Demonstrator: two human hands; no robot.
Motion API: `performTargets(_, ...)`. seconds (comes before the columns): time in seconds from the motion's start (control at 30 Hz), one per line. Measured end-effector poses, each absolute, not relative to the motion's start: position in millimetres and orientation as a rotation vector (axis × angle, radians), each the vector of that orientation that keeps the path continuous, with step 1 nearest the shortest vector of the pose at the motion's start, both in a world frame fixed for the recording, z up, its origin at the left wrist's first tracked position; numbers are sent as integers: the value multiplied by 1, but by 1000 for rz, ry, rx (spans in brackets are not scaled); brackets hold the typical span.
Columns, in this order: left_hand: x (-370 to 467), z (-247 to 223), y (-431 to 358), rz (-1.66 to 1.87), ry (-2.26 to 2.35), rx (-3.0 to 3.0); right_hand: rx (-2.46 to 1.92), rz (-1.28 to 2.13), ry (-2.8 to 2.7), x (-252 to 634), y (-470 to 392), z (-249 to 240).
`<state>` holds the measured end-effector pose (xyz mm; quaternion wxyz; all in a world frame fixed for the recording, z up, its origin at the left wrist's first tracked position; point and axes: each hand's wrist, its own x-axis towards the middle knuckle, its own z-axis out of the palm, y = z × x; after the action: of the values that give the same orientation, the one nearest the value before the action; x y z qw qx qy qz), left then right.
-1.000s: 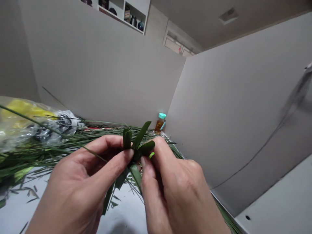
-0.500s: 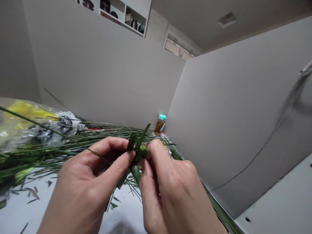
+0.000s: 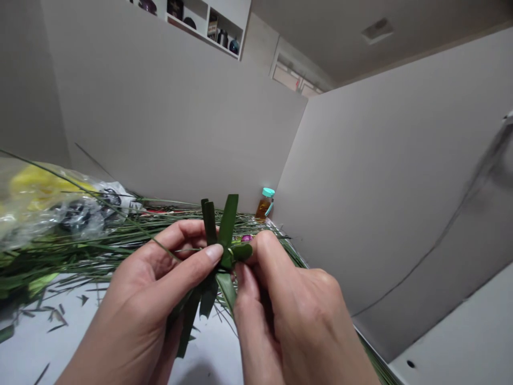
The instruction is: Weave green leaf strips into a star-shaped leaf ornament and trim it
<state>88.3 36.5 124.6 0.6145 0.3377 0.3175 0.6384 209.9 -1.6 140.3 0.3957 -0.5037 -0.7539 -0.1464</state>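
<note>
Between my hands is a small woven piece of green leaf strips (image 3: 227,224), with flat ends sticking up, right and down from a knotted middle. My left hand (image 3: 160,289) pinches it, the thumb pressed on the crossing and the fingers behind. A long thin strand runs from that hand up to the far left. From the right, my right hand (image 3: 286,299) grips a strip close to the knot between thumb and bent index finger; the fingertips are partly hidden. Just behind lies a small purple item (image 3: 246,238).
Long green leaves (image 3: 100,240) lie heaped along the back of the white table (image 3: 44,347), where scraps are scattered. A clear plastic bag (image 3: 60,198) with yellow contents rests at the left. A bottle with a turquoise lid (image 3: 264,203) stands in the corner by grey partitions (image 3: 360,176).
The woven piece has turned, so its broad upper strip now faces me and the lower ends show more. Both hands have shifted slightly right and keep their pinches.
</note>
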Motion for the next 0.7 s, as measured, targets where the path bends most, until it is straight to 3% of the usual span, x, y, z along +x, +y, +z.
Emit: performTargets(0.7,88,115,39,1585,793,910,-1249,-562,-1924,208,3,143)
